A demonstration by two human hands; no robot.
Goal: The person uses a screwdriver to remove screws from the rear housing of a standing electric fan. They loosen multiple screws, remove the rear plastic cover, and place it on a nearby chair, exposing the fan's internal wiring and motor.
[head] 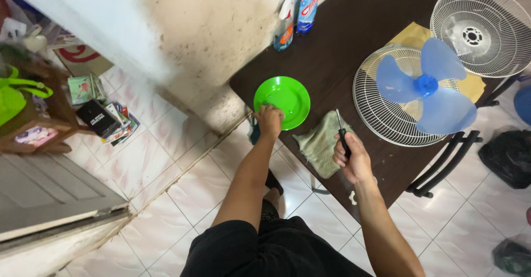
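My left hand (269, 119) grips the near rim of a bright green plastic plate (285, 100) that lies on the dark brown table (343, 39). My right hand (353, 158) is closed around the black handle of a screwdriver (341, 129), its thin shaft pointing away from me over a grey-green cloth (319, 143). To the right of the cloth lies a white wire fan guard (381, 105) with a blue three-bladed fan propeller (427, 86) resting on it. A second white fan guard (480, 29) lies beyond it.
A spray bottle (284, 25) and a blue refill pouch (310, 3) stand at the table's far edge by the stained wall. A yellow envelope (412, 35) lies under the guards. Books (108, 119) and a green bag (14, 94) sit on the tiled floor at left. Black bags (509, 155) lie right.
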